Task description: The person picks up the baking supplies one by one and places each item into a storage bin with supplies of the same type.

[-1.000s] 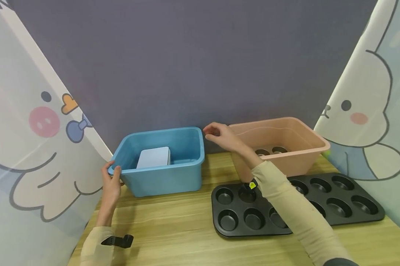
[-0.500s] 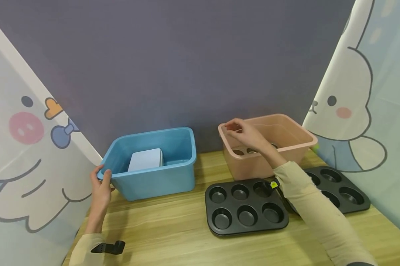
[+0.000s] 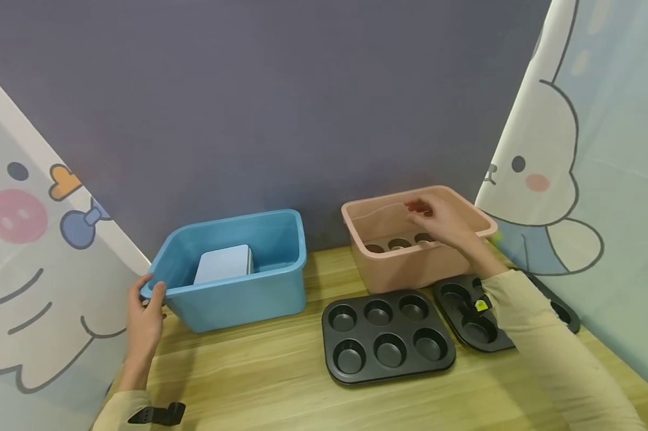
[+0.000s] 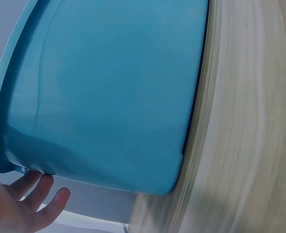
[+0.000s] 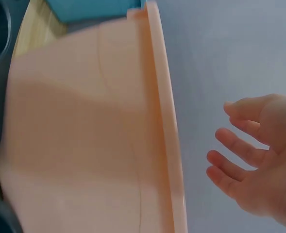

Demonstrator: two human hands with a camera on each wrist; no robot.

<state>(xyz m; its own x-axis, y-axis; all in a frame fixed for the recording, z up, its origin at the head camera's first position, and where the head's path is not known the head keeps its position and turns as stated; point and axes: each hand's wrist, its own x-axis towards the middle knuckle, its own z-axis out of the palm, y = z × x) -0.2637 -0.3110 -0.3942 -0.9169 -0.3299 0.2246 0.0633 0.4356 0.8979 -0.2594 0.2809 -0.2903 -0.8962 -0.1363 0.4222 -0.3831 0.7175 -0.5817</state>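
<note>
My left hand (image 3: 144,317) grips the front left corner of a blue plastic bin (image 3: 248,302), thumb over the rim and fingers beneath it. White flat box-like items (image 3: 224,263) sit inside this bin. In the left wrist view, the fingertips (image 4: 45,182) touch the underside of the bin's rim. Above a pink plastic bin (image 3: 404,269) hovers my right hand (image 3: 443,220), fingers loosely bent and holding nothing. In the right wrist view, this hand stands apart from the bin's rim. A muffin tin (image 3: 394,248) lies inside the pink bin, partly hidden by its front wall.
Two dark muffin tins lie on the wooden table (image 3: 248,371): one (image 3: 364,340) in front of the pink bin, the other (image 3: 498,344) to its right, partly under my right forearm. A grey wall (image 3: 302,108) rises behind, with cartoon-printed panels (image 3: 523,203) at both sides.
My right hand has moved right, from beside the blue bin to over the pink bin. The left hand keeps its grip on the blue bin. The head view has turned right.
</note>
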